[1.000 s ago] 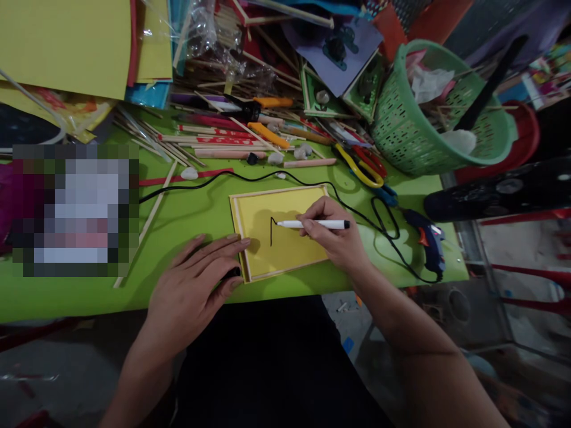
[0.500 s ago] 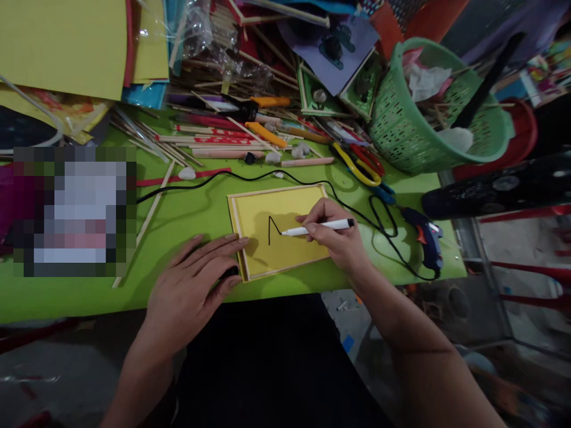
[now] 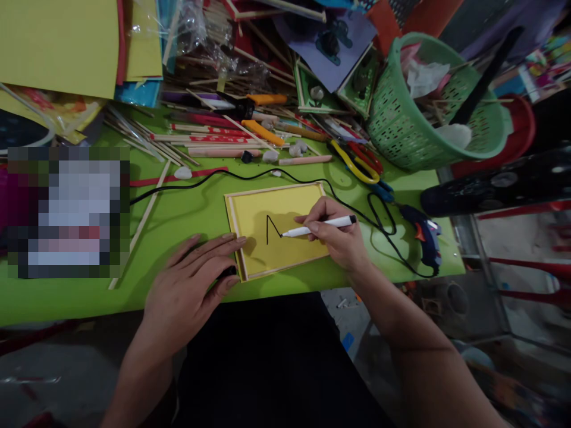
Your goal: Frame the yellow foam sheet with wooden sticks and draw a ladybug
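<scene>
A yellow board (image 3: 254,255) edged with thin wooden strips lies on the green tabletop. Black strokes on it form an upright line joined to a slanting one. My right hand (image 3: 334,232) grips a white marker (image 3: 325,224), its tip touching the lower end of the slanting stroke. At the board's left edge, my left hand (image 3: 196,276) rests with its fingertips on the wooden strip. A small black cap (image 3: 227,271) is held between its thumb and index finger, partly hidden.
A blue glue gun (image 3: 426,238) with a black cable lies right of the board. Behind are yellow-handled scissors (image 3: 357,166), wooden sticks (image 3: 223,139), orange cutters and a green basket (image 3: 401,125). A blurred-out rectangular object (image 3: 75,214) sits at left, beside a long stick (image 3: 140,226).
The slanting black stroke is slightly longer at its lower end, with the marker tip still on it. The view has shifted slightly; my left hand keeps its place at the board's edge.
</scene>
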The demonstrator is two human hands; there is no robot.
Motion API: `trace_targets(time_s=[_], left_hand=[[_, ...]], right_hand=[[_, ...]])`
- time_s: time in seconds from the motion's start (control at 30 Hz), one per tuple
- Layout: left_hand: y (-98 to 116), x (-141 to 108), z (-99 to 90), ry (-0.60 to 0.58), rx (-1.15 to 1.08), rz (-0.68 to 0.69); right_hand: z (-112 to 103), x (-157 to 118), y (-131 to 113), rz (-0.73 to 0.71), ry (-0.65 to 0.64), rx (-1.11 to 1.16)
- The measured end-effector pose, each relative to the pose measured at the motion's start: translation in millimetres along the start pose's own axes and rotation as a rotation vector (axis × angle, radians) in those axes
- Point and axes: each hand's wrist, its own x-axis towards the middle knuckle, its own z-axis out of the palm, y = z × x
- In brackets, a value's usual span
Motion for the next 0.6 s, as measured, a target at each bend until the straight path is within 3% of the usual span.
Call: trace_targets(time_s=[0.6], left_hand=[[0.0, -0.3, 0.2, 0.010, 0.017, 0.019]], right_hand=[[1.9, 2.9, -2.2, 0.004, -0.015, 0.013]])
